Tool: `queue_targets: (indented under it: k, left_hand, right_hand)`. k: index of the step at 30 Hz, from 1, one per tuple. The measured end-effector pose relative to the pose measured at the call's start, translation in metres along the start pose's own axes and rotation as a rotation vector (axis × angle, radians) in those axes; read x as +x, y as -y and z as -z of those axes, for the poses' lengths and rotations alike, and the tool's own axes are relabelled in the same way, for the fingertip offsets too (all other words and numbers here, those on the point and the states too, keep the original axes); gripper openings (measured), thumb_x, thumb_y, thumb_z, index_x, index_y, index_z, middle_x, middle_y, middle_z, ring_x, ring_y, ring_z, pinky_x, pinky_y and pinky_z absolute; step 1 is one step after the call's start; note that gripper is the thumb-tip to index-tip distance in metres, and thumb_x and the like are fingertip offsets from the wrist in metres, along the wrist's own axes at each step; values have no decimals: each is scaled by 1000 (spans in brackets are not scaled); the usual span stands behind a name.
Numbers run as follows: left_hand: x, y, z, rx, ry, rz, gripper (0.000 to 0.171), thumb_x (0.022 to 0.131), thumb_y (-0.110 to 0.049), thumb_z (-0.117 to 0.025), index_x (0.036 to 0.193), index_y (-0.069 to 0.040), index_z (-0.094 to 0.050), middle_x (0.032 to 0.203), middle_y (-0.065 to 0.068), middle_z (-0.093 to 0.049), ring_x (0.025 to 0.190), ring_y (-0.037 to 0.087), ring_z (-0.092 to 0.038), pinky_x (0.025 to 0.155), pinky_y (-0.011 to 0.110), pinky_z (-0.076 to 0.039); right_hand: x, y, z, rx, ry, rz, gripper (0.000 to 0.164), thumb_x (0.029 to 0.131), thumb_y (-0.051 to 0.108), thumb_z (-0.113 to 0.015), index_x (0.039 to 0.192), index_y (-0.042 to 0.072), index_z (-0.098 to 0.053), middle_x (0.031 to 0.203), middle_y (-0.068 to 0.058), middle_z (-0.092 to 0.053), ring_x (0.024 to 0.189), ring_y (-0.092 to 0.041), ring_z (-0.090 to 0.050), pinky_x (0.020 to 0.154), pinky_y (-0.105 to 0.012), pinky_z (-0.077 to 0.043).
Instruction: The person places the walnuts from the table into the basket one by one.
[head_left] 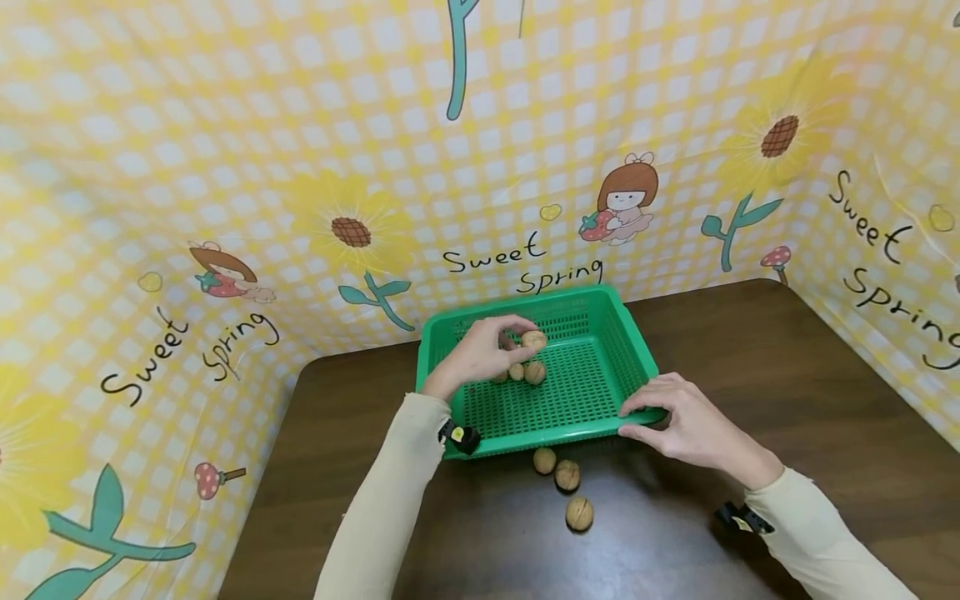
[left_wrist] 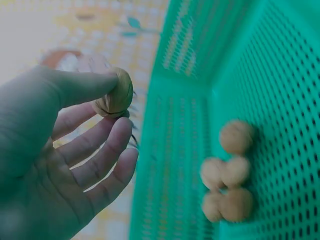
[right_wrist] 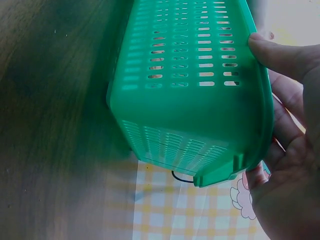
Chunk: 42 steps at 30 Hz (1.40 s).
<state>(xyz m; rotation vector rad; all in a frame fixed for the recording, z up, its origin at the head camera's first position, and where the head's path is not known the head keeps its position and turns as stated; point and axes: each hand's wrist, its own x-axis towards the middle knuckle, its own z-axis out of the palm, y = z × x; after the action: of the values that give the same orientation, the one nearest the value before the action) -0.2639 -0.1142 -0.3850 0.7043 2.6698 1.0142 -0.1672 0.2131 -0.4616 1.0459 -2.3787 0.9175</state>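
Observation:
A green plastic basket (head_left: 570, 432) with slotted walls stands on the table. Over its left half, my left hand (head_left: 483, 350) pinches a walnut (head_left: 534, 340) between thumb and fingers; the left wrist view shows this walnut (left_wrist: 116, 95) at the thumb tip. Several walnuts (left_wrist: 236, 171) lie below on the basket floor, partly hidden by the hand in the head view. At the basket's near right corner, my right hand (head_left: 678, 421) grips the rim, thumb outside and fingers over the inner side. In the right wrist view the thumb presses the basket's rim (right_wrist: 264, 95).
Three walnuts lie on the dark wooden table (head_left: 352, 400) in front of the basket: one walnut (head_left: 544, 460) close by its wall, another walnut (head_left: 567, 476) beside it, and a third walnut (head_left: 579, 514) nearer. A yellow checked cloth (head_left: 465, 167) hangs behind the table.

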Motion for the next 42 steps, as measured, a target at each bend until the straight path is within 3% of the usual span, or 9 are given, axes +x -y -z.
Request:
queue_targets:
  k: [7,13,16,25,35,42]
  left_hand:
    - [8,43,2,73,-40,109,40,106,-40,-69,142,-21,-69,143,5,-68,115,27,-70,95,47,-59]
    - [11,62,3,155,7,231,36,107,-33,-68,140,-18,-70,142,10,-67,140,34,-57,117,55,-47]
    - [14,64,1,157,31,244,34,107,-29,-68,140,-18,-70,141,10,-68,140,35,-56,117,55,-47]
    - [19,65,-8,228,51,266,37,105,-31,-72,140,-19,-70,130,9,-71,119,29,-67,98,48,-58]
    - [22,66,-6,197,25,271,42,104,-34,-73,141,-15,-69,131,10,-70,121,31,-66,101,51,-56]
    - [26,60,-5,202,5,229,41,106,-32,-69,144,-16,-67,129,9,-71,120,30,-66,101,50,-56]
  right_hand:
    - [-2,0,-4,30,8,5,28,78,13,-95,94,31,-81,93,24,-75,89,-3,-69,97,-36,-44]
    - [-3,1,-4,26,9,-1,29,78,13,-95,95,32,-81,94,24,-75,90,-3,-69,98,-36,-45]
    - [-3,1,-3,22,6,-1,29,78,13,-95,95,32,-81,94,24,-75,90,-3,-69,98,-37,-45]
    - [1,1,-3,22,7,3,27,78,14,-95,94,31,-81,93,23,-75,89,-3,-69,97,-38,-45]
    - [2,0,-2,11,7,-3,25,78,16,-95,94,30,-82,94,22,-76,90,-3,-70,99,-39,-45]
    - [0,-1,1,3,6,-11,25,79,15,-95,95,30,-82,94,23,-76,90,-4,-70,97,-38,-46]
